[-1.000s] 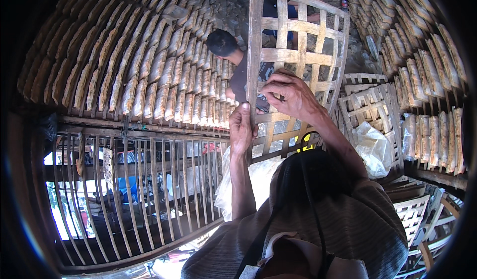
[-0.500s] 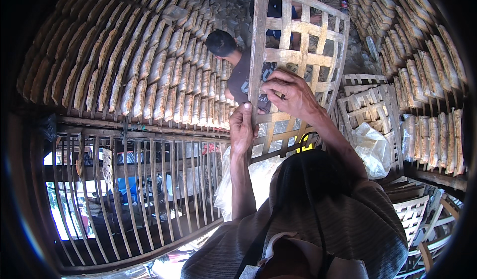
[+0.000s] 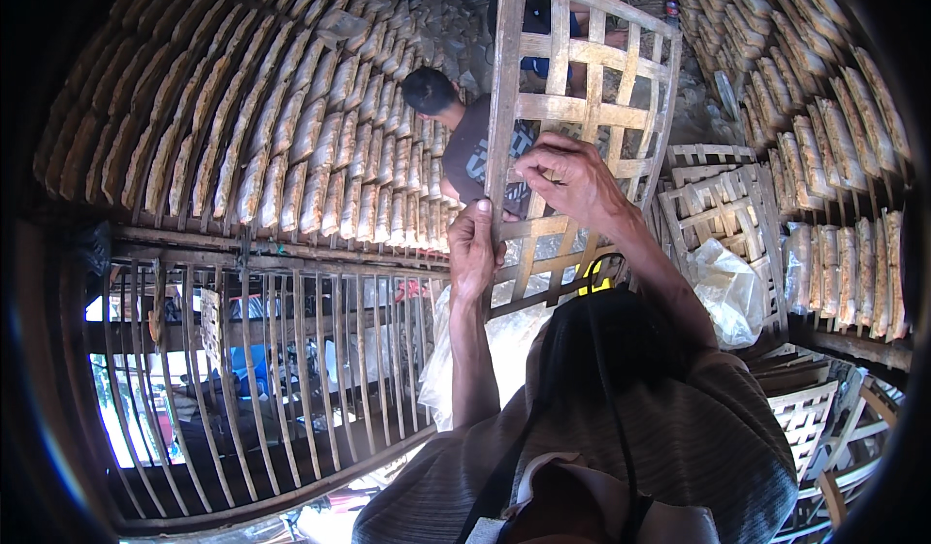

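Note:
A woven bamboo tray (image 3: 587, 110) with open square gaps stands tilted up in front of me. My left hand (image 3: 472, 251) is closed on the lower part of its left wooden edge, thumb on top. Over the weave, just right of that edge, my right hand (image 3: 572, 183) has its fingers curled and pinched together. Whatever lies between those fingertips, if anything, is too small to make out.
Rows of pale slabs (image 3: 320, 190) fill slatted racks on the left; more slabs (image 3: 846, 282) line the right. A co-worker (image 3: 475, 146) is beyond the tray. Other woven trays (image 3: 722, 209) and a clear plastic bag (image 3: 725, 292) lie to my right. Wooden bars (image 3: 281, 389) stand lower left.
My right hand has drawn slightly rightward from the tray's edge, fingers still pinched. My left hand and the tray stay put. The co-worker has shifted a little.

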`<state>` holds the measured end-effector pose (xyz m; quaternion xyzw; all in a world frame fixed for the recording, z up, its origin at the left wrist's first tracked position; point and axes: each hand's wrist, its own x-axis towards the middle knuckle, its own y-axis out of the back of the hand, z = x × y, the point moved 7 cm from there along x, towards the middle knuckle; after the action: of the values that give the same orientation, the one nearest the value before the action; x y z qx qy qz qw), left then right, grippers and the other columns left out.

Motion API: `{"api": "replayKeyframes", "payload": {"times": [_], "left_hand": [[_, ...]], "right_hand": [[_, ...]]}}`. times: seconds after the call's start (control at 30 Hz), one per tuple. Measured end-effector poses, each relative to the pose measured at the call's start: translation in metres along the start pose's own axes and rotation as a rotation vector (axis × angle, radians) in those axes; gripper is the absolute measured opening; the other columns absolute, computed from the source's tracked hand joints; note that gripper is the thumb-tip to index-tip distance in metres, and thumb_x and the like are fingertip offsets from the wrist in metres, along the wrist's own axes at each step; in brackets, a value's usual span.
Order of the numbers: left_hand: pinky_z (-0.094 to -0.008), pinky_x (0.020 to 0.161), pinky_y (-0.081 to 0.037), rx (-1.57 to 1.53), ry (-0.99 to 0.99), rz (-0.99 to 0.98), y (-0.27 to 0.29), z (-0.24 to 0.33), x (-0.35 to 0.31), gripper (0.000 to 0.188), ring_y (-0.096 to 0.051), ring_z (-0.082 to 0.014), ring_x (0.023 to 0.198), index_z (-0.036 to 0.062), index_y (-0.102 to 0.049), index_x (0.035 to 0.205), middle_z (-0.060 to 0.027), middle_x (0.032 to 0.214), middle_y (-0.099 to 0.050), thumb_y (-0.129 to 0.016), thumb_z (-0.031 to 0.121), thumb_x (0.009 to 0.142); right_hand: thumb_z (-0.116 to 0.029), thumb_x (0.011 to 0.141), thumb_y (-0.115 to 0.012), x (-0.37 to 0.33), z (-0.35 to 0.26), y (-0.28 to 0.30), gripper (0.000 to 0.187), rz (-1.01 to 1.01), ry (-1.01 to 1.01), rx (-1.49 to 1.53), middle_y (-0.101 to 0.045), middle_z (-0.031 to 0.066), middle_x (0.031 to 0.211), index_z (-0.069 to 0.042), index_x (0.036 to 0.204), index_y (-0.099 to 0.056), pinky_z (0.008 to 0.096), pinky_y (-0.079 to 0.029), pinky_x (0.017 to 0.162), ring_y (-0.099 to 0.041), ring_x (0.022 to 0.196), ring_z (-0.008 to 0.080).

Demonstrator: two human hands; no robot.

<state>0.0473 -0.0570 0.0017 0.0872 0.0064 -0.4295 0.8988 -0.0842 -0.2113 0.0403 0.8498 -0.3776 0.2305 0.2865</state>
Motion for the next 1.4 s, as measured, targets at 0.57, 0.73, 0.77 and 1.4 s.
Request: {"api": "replayKeyframes", "payload": {"times": [0.57,0.73,0.77,1.4], "left_hand": [[-0.0226,0.036,-0.028,-0.01,-0.014,0.017,0.002,-0.001,0.0,0.049,-0.042,-0.0032,0.041,0.005,-0.072,0.093,0.0032,0.059,-0.055,-0.049,0.043,0.115],[-0.0226,0.037,-0.029,-0.011,-0.023,0.01,0.003,-0.002,0.0,0.048,-0.042,-0.003,0.041,0.0055,-0.072,0.093,0.0035,0.058,-0.054,-0.05,0.042,0.115],[-0.0226,0.037,-0.029,-0.012,-0.021,0.011,0.003,-0.003,0.0,0.048,-0.041,-0.003,0.041,0.0056,-0.072,0.093,0.0036,0.058,-0.054,-0.05,0.042,0.115],[-0.0231,0.038,-0.031,-0.016,-0.001,0.02,0.003,0.001,-0.003,0.05,-0.045,-0.0046,0.042,0.0045,-0.071,0.095,0.0022,0.06,-0.056,-0.049,0.044,0.115]], "right_hand": [[0.0,0.087,-0.078,0.0,-0.005,-0.004,0.013,0.001,0.067,-0.008,-0.07,0.008,0.091,-0.003,0.099,-0.078,0.038,-0.059,0.077,-0.071,0.085,0.0269],[-0.001,0.087,-0.078,0.0,-0.014,-0.009,0.012,-0.027,0.162,-0.098,-0.071,0.0081,0.092,-0.002,0.099,-0.078,0.0364,-0.059,0.076,-0.072,0.084,0.0252],[-0.001,0.087,-0.078,-0.001,-0.019,-0.01,0.012,-0.045,0.227,-0.14,-0.071,0.0081,0.092,-0.002,0.099,-0.078,0.0362,-0.06,0.076,-0.073,0.084,0.0248],[0.001,0.089,-0.079,-0.002,-0.008,-0.009,0.017,0.06,0.097,-0.031,-0.071,0.0076,0.09,-0.002,0.105,-0.076,0.0337,-0.058,0.072,-0.072,0.08,0.0197]]}}
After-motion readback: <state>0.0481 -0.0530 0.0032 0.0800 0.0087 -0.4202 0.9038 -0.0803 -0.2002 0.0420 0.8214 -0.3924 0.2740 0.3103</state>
